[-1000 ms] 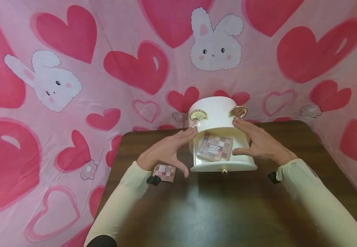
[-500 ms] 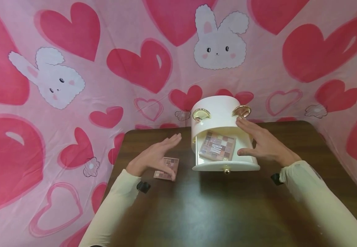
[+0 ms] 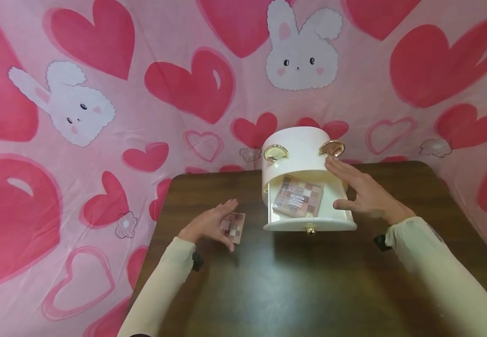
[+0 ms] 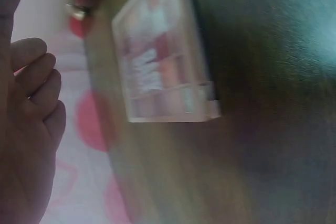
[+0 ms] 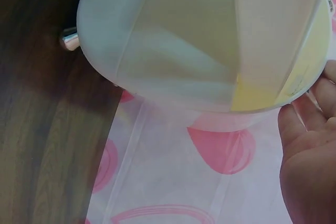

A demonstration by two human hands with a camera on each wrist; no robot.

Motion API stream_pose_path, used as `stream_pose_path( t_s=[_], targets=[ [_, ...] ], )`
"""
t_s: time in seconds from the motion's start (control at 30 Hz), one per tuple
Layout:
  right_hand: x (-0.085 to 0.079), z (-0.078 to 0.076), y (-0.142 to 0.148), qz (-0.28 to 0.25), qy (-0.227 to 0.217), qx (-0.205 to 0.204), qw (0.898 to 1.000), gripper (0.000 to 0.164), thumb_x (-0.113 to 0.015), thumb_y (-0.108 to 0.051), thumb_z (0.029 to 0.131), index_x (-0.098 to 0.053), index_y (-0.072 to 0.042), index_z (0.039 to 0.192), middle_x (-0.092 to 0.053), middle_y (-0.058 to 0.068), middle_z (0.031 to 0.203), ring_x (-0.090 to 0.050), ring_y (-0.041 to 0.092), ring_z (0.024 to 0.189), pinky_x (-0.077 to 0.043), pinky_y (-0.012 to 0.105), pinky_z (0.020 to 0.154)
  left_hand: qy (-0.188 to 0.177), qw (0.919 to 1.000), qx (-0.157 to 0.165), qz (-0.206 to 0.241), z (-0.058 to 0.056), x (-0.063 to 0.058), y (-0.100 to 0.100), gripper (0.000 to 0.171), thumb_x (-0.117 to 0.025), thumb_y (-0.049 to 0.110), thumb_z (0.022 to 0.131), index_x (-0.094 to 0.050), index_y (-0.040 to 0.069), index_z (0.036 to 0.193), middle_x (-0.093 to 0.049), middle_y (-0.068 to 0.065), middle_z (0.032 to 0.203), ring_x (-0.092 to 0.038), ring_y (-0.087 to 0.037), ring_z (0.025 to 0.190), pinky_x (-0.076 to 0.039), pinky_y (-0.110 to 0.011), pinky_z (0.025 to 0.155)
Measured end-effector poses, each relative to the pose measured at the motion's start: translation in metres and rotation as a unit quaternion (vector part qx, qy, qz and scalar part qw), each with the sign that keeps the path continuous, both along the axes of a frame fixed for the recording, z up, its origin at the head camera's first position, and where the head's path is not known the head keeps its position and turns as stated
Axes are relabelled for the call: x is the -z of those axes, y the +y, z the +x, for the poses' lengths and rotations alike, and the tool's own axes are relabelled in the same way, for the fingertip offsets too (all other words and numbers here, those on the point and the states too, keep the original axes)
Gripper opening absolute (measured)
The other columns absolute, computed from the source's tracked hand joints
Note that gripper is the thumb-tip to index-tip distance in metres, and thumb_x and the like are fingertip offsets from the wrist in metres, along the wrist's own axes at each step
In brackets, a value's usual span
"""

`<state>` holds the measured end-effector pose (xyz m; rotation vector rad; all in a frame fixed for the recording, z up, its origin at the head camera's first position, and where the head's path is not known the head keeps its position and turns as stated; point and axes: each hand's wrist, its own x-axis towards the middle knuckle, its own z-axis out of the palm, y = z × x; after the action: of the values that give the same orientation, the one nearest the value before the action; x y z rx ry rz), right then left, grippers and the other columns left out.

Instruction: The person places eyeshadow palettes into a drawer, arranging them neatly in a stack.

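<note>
1. A person's left hand (image 3: pixel 207 224) is at a small checkered palette (image 3: pixel 236 225) lying on the brown wooden table (image 3: pixel 310 281), left of a white box (image 3: pixel 298 150). The grip is wide, thumb spread from fingers. The left wrist view, blurred, shows a gap between fingers and palette; whether the thumb touches cannot be told.
2. The right hand (image 3: pixel 363 194) also has a wide grip, holding nothing. Its fingertips seem to rest against the box's right side.
3. Possible slip: the palette is thin and flat, so a shallow pinch could slide it along the smooth table instead of lifting it.
4. Possible shift: the drawer (image 3: pixel 330 206) juts forward; uneven pressure from the right hand could turn or rock the box.
5. Possible jam: a second palette (image 3: pixel 298 196) sits askew in the drawer. Anything laid over it might catch on the box's opening.
6. Count: two hands; two palettes, one on the table, one in the drawer; one box; one drawer; one gold knob (image 3: pixel 310 230); two gold ears (image 3: pixel 275 153).
</note>
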<state>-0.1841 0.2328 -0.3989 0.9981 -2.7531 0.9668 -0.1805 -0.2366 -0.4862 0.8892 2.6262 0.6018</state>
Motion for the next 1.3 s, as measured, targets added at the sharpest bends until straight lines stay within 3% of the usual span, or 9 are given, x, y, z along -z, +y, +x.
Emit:
stream_pose_path(
  t_s=[0.17,0.33,0.47,0.7,0.87,1.1,1.3],
  targets=[
    [0.001,0.0,0.001,-0.006,-0.013,0.009,1.0,0.098,-0.078,-0.03,0.077,-0.028,-0.018,0.16,-0.022,0.007,0.166,-0.02,0.038,0.149,-0.025,0.079,0.102,-0.011,0.9996,0.002,-0.025,-0.011,0.017,-0.005,0.139,-0.095,0.057,0.053,-0.023,0.007,0.16,-0.019,-0.011,0.166,-0.015,-0.023,0.152,-0.022,-0.048,0.119],
    [0.003,-0.001,0.0,-0.015,-0.006,0.006,1.0,0.096,-0.078,-0.029,0.077,-0.031,-0.017,0.16,-0.024,0.006,0.165,-0.02,0.037,0.149,-0.023,0.078,0.104,-0.037,0.9958,-0.047,-0.069,-0.018,0.028,-0.015,0.141,-0.1,0.05,0.046,-0.027,0.007,0.159,-0.021,-0.01,0.165,-0.019,-0.03,0.151,-0.023,-0.049,0.119],
    [0.004,-0.001,0.0,-0.02,0.006,-0.002,1.0,0.096,-0.078,-0.028,0.076,-0.032,-0.015,0.159,-0.024,0.006,0.165,-0.021,0.035,0.149,-0.024,0.078,0.103,-0.056,0.9914,-0.074,-0.092,-0.02,0.033,-0.02,0.133,-0.101,0.044,0.045,-0.037,0.009,0.156,-0.03,-0.01,0.162,-0.029,-0.033,0.147,-0.03,-0.049,0.116],
    [0.007,-0.002,0.002,-0.028,0.014,-0.006,1.0,0.096,-0.079,-0.027,0.076,-0.033,-0.015,0.159,-0.023,0.005,0.166,-0.019,0.032,0.151,-0.025,0.076,0.104,-0.047,0.9913,-0.078,-0.094,-0.022,0.035,-0.023,0.124,-0.102,0.037,0.046,-0.045,0.008,0.152,-0.039,-0.01,0.158,-0.037,-0.028,0.144,-0.036,-0.046,0.113],
    [0.008,-0.004,0.001,-0.03,0.022,-0.012,0.999,0.095,-0.079,-0.026,0.076,-0.033,-0.014,0.158,-0.023,0.006,0.166,-0.019,0.03,0.151,-0.025,0.075,0.105,-0.052,0.9906,-0.102,-0.076,-0.019,0.035,-0.025,0.119,-0.104,0.027,0.048,-0.047,0.008,0.151,-0.039,-0.013,0.157,-0.039,-0.03,0.142,-0.036,-0.047,0.113],
    [0.007,-0.004,0.0,-0.027,0.018,-0.009,0.999,0.094,-0.078,-0.026,0.077,-0.033,-0.014,0.158,-0.024,0.007,0.165,-0.02,0.033,0.15,-0.025,0.076,0.104,-0.035,0.9918,-0.121,-0.023,-0.009,0.038,-0.034,0.114,-0.103,0.029,0.052,-0.048,0.005,0.149,-0.044,-0.014,0.154,-0.041,-0.031,0.141,-0.035,-0.048,0.113],
    [0.004,-0.003,0.001,-0.02,0.021,-0.004,1.0,0.094,-0.079,-0.028,0.077,-0.034,-0.013,0.158,-0.025,0.007,0.165,-0.021,0.034,0.15,-0.027,0.077,0.103,-0.014,0.9923,-0.122,0.016,-0.005,0.024,-0.037,0.116,-0.103,0.027,0.053,-0.046,0.004,0.15,-0.043,-0.013,0.154,-0.04,-0.031,0.141,-0.033,-0.047,0.114]
  ],
)
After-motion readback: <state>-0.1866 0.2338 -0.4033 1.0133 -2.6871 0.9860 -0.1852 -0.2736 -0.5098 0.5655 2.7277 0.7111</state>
